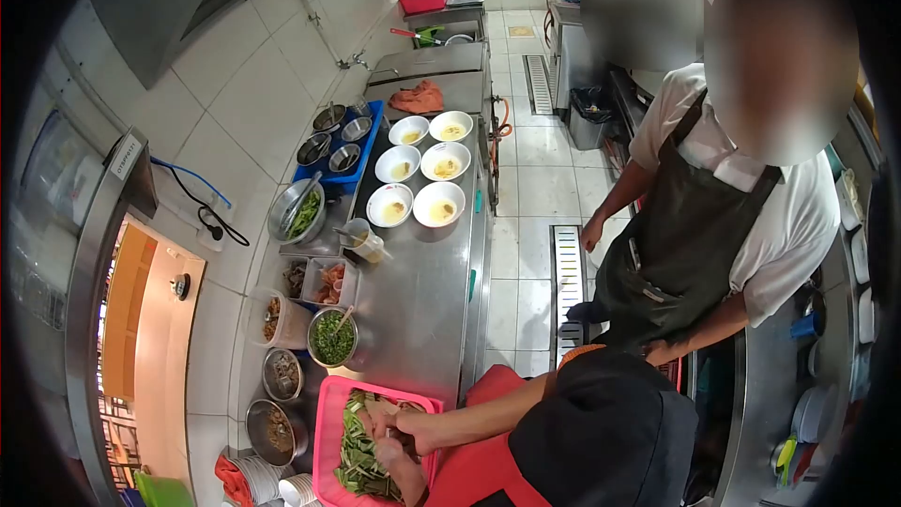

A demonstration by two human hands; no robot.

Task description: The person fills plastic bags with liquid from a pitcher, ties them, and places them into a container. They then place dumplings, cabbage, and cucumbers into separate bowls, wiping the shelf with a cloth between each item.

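A pink tray [330,413] sits on the steel table [422,300] at the bottom of the view, with raised walls and a heap of long green vegetables [357,455] lying lengthwise in it, some pale pieces mixed in near its far end. Both hands work inside this tray. The upper hand [405,430], at the end of a bare forearm that comes in from the right, is curled with fingers bent down into the greens; it looks closed around something small, though what it grips is too small to tell. The lower hand [389,458] lies just beside and below it, touching the greens, fingers folded; whether it pinches a leaf cannot be made out. Which of these is the left hand and which the right cannot be told from this angle.

Just beyond the hands, past the tray's far wall, stands a steel bowl of chopped herbs [332,338]. To the left of the hands are two more steel bowls [280,374]. Well beyond the hands, six white bowls [420,169] stand in two rows, each with a little yellowish liquid. Off to the right of the hands a person in a dark apron [676,253] stands on the tiled floor [535,178].
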